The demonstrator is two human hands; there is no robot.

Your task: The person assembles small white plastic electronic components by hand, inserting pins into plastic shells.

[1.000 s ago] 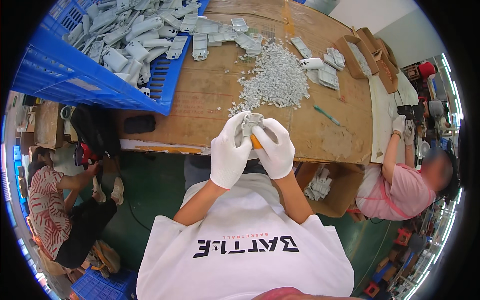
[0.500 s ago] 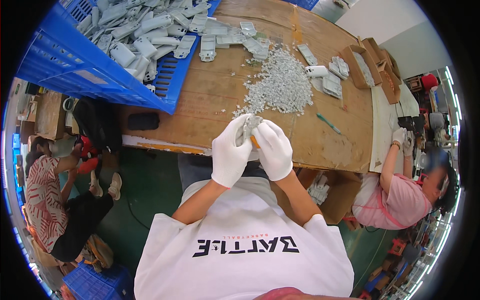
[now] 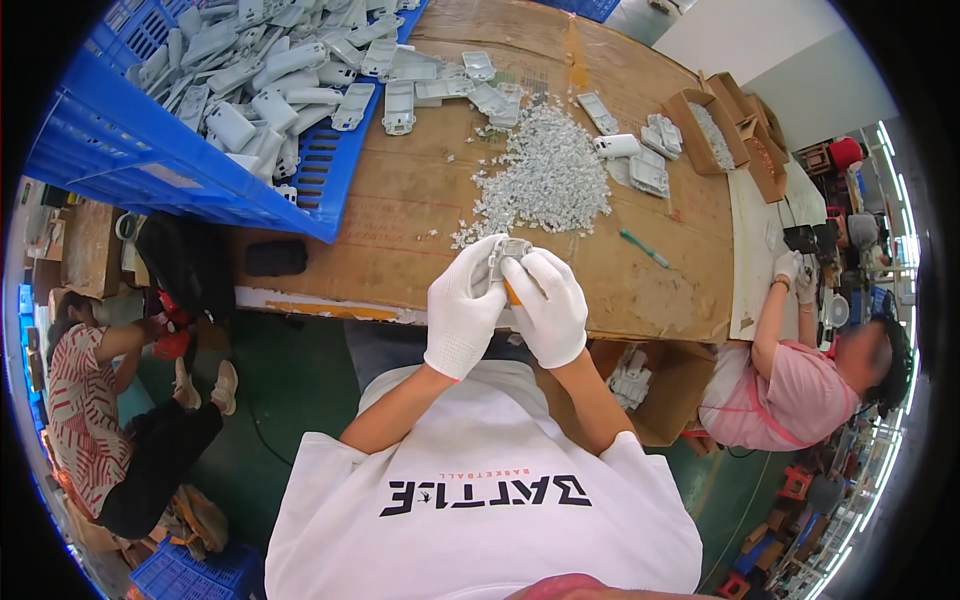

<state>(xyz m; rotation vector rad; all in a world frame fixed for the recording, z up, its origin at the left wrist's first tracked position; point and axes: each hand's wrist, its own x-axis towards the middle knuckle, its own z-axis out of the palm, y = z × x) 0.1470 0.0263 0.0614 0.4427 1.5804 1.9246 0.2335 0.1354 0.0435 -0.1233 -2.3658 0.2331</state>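
Observation:
Both white-gloved hands meet at the table's near edge over a small pale-grey plastic housing (image 3: 509, 250). My left hand (image 3: 464, 312) grips its left side, fingers wrapped round it. Closed in from the right, my right hand (image 3: 552, 312) presses its fingertips against the housing. A small orange piece (image 3: 513, 294) shows below the right fingertips; most of it is hidden, so I cannot tell what it is. Just beyond the hands spreads a heap of tiny whitish plastic parts (image 3: 550, 175).
At the upper left a blue crate (image 3: 170, 165) overflows with grey housings. More housings (image 3: 648, 175) lie right of the heap, near a green pen-like tool (image 3: 644, 248). Cardboard boxes (image 3: 705, 130) stand at the right edge. A black case (image 3: 276, 258) lies left. Two people sit on either side.
The view has shifted slightly, and the table appears a little further left. My right fingertips have bent and moved onto the housing's near end; both hands keep their hold.

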